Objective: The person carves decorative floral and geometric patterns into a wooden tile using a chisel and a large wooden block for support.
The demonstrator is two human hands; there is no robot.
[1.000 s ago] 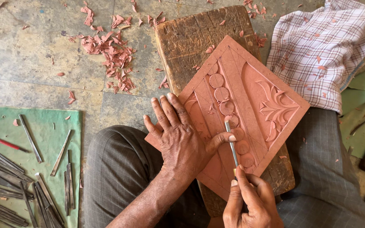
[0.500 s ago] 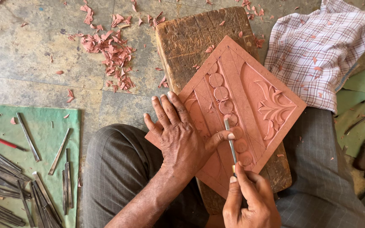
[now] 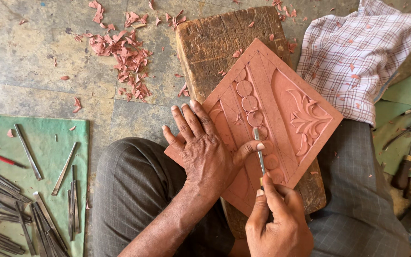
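Gripping chisel (image 3: 259, 151), right hand (image 3: 277, 221); left hand (image 3: 204, 150) flat on carved panel (image 3: 281, 109).

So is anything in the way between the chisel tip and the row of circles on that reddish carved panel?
Nothing visible. The right hand holds the thin chisel with its tip already on the carved panel, in the row of circles. The left hand lies flat on the panel beside it, thumb against the blade, not across its path.

Left hand (image 3: 204, 150) flat on carved reddish panel (image 3: 281, 109), right hand (image 3: 279, 221) gripping chisel (image 3: 259, 151).
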